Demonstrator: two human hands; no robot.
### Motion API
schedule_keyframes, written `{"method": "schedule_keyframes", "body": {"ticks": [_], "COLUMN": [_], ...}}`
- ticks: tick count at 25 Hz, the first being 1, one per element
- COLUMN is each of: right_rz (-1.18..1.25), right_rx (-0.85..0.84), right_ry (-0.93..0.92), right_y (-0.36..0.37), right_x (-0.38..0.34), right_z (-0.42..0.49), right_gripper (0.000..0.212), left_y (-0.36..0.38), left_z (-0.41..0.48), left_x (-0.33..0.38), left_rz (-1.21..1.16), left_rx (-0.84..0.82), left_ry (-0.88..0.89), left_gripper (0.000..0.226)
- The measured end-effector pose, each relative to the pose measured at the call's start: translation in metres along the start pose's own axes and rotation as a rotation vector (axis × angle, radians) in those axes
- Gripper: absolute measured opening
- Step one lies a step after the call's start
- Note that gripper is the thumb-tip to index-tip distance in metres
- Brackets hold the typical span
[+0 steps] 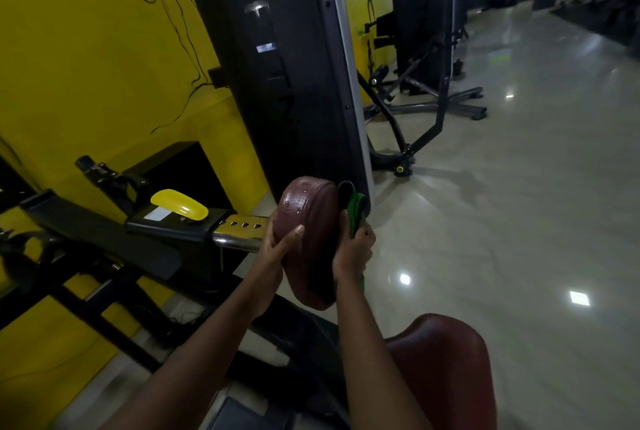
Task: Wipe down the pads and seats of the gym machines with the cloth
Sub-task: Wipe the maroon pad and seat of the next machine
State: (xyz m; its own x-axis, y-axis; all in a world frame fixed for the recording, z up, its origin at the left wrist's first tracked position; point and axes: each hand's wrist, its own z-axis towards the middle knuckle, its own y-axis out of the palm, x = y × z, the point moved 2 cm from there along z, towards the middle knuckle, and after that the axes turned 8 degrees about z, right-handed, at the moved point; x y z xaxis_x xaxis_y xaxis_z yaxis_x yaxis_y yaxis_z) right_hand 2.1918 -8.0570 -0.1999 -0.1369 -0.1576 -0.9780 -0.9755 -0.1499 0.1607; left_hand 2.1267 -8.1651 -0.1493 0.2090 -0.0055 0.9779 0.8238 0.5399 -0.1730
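A dark red oval pad (310,232) stands on edge at the end of a chromed machine arm (235,241). My left hand (277,249) grips the pad's left edge, thumb on its face. My right hand (353,249) holds a green cloth (355,210) against the pad's right side. A dark red seat (446,367) of the same machine sits at the lower right, below my right forearm.
A black weight-stack cover (287,66) rises right behind the pad. A yellow lever (180,204) sits on the black frame (104,232) to the left, by the yellow wall (86,49). Another machine (426,31) stands farther back on the glossy tiled floor (519,187).
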Motion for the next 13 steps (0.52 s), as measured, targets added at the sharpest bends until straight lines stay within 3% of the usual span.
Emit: {"method": "schedule_keyframes", "body": {"ticks": [2,4,8,13], "right_rz": [0.026,-0.009,0.026,0.223], "right_rx": [0.014,0.050,0.033,-0.019], "right_ry": [0.026,-0.086,-0.300,-0.148], "right_y": [-0.003,-0.001,0.011,0.003], "right_x": [0.021,0.019,-0.016,0.025], "right_z": [-0.019,-0.051,-0.054,0.007], "right_gripper": [0.056,0.058,0.079,0.066], "left_y": [-0.002,-0.003,-0.001,-0.003], "left_z": [0.000,-0.001,-0.002,0.002], "left_x": [-0.005,-0.005,-0.006,-0.017], "left_rz": [-0.012,-0.016,0.003,-0.023], "left_rx": [-0.012,-0.017,-0.022,0.020], "left_ry": [-0.006,0.009,0.014,0.015], "left_gripper": [0.065,0.076,0.069,0.076]}}
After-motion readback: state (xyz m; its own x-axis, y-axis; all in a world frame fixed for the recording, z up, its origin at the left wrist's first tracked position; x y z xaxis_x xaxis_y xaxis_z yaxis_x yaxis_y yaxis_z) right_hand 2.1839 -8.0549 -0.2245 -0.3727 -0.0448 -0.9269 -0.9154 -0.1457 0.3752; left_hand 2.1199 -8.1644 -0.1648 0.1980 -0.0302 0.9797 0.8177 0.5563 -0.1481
